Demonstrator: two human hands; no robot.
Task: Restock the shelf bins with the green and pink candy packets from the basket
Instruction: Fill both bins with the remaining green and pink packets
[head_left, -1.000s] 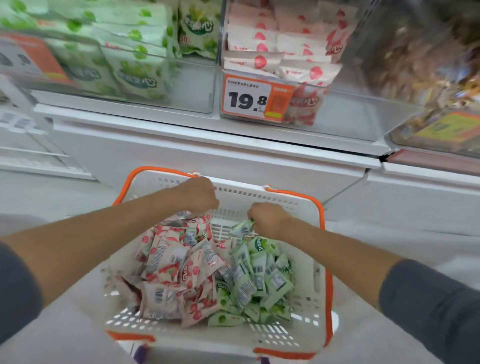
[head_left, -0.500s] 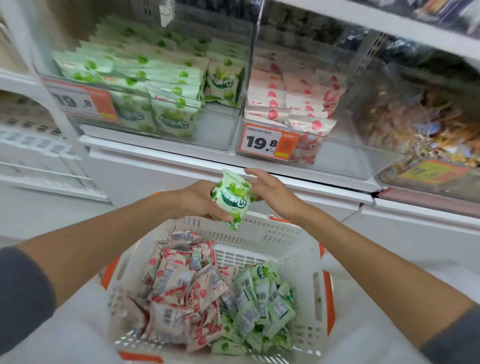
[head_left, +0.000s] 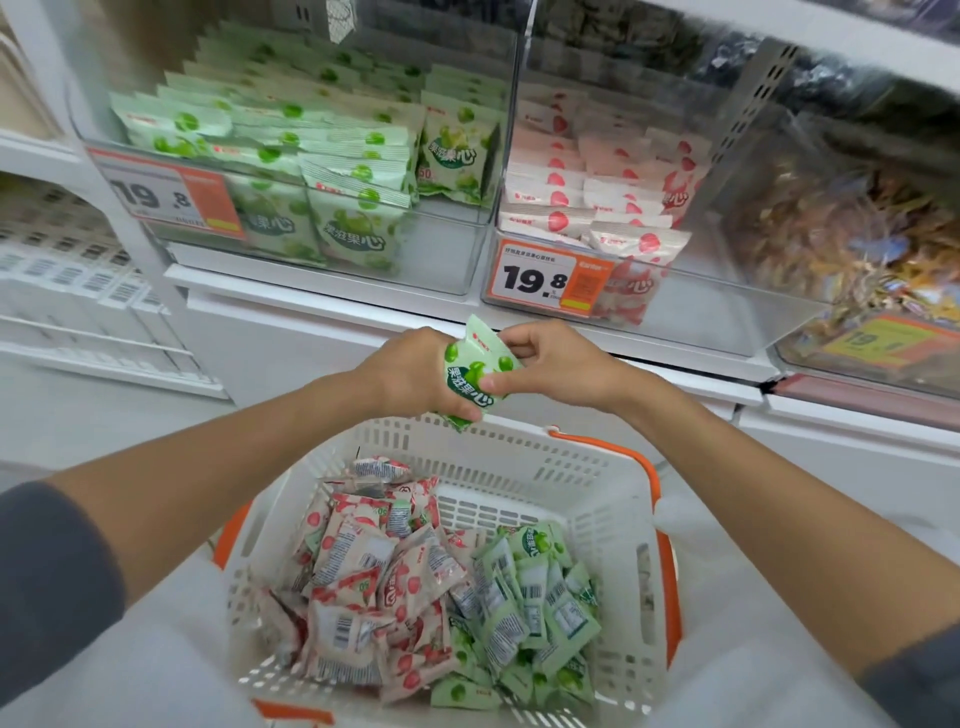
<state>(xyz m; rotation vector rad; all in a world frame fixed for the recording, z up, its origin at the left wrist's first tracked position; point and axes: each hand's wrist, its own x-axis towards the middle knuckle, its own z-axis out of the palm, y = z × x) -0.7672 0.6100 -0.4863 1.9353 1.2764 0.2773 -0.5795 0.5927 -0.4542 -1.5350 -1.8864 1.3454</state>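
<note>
Store aisle, white shelving, with clear bins sitting up beyond the basket (head_left: 587, 499). One green packet (head_left: 470, 371) is out now, held in the air just above the basket's far rim with its printed face toward the camera. Both hands are on it. The left hand (head_left: 410, 371) is wrapped around its left and bottom edge, and the right hand (head_left: 556, 364) pinches the right side between thumb and fingers.

A second ago both hands were down inside the basket, so this is a fresh pick that's only just come up. To me it looks like the packet's getting squared up between the hands before it gets shelved.

Still in the basket are pink packets (head_left: 374, 587) heaped on the left side and green packets (head_left: 530, 608) on the right, so there's loads left to do. The green bin (head_left: 447, 249) is above the basket and off to the left, and the pink bin (head_left: 701, 306) is above and to the right. My guess is this one goes up-left.
</note>
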